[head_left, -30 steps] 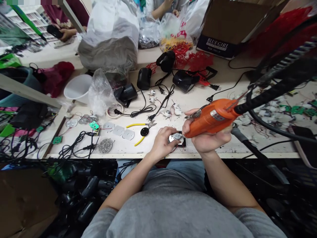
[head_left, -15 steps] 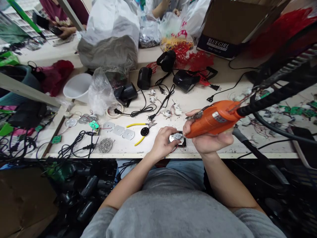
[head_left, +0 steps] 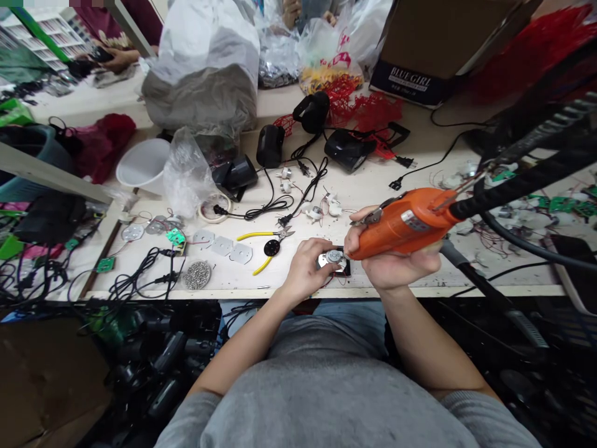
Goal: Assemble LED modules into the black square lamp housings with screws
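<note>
My right hand (head_left: 396, 264) is wrapped round an orange electric screwdriver (head_left: 396, 224), whose black cable runs off to the right. Its nose points left and down at a small round silver motor (head_left: 334, 256) mounted on a metal plate with a black edge. The tip of the tool is hidden behind my fingers. With thumb and fingers, my left hand (head_left: 308, 267) grips the motor assembly by its left side on the table edge. Thin red wires come out below it. Left of that hand lie yellow-handled cutting pliers (head_left: 263, 236) with a black perforated disc (head_left: 272, 248) on them.
A round dish of screws (head_left: 196, 275) and thin metal plates (head_left: 222, 246) lie to the left. Black housings (head_left: 347, 150) with power cords spread behind. Small motors and green circuit boards (head_left: 562, 204) cover the right side. A cardboard box (head_left: 415, 81) and plastic bags (head_left: 200, 99) stand at the back.
Both hands, the screwdriver and the motor stay almost where they were. The view shifts slightly. At the back, a co-worker's hand has moved.
</note>
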A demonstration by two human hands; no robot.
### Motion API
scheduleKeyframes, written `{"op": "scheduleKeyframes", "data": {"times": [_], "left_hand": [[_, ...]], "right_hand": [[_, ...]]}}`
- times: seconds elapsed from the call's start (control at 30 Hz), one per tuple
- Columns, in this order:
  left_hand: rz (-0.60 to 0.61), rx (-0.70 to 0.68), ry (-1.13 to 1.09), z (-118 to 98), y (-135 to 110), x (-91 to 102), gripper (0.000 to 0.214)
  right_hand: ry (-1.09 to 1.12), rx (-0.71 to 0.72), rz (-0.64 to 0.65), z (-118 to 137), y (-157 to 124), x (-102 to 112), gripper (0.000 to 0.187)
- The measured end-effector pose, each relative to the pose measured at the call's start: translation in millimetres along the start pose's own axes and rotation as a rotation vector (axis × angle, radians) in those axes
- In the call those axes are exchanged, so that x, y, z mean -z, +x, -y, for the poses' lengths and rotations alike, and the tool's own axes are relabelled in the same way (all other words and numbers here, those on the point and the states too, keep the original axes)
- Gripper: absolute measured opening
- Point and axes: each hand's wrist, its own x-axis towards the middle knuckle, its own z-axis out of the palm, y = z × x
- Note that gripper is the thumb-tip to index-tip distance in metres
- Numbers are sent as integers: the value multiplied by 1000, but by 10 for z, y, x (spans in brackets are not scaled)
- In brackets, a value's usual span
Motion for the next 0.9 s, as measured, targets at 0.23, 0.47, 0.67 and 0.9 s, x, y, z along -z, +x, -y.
{"op": "scheduleKeyframes", "data": {"times": [0.23, 0.47, 0.67, 0.9], "left_hand": [[-2, 4, 7, -4, 3, 0, 29], [-4, 1, 6, -8, 1, 0, 32], [13, 29, 4, -15, 8, 14, 32], [33, 50, -13, -22, 17, 25, 29]], "right_hand": [[11, -58, 100, -11, 13, 36, 67], [-35, -39, 29, 15, 9, -9, 65], [-48, -62, 42, 15, 16, 1, 72], [-61, -10, 24, -38, 11, -2, 77]]}}
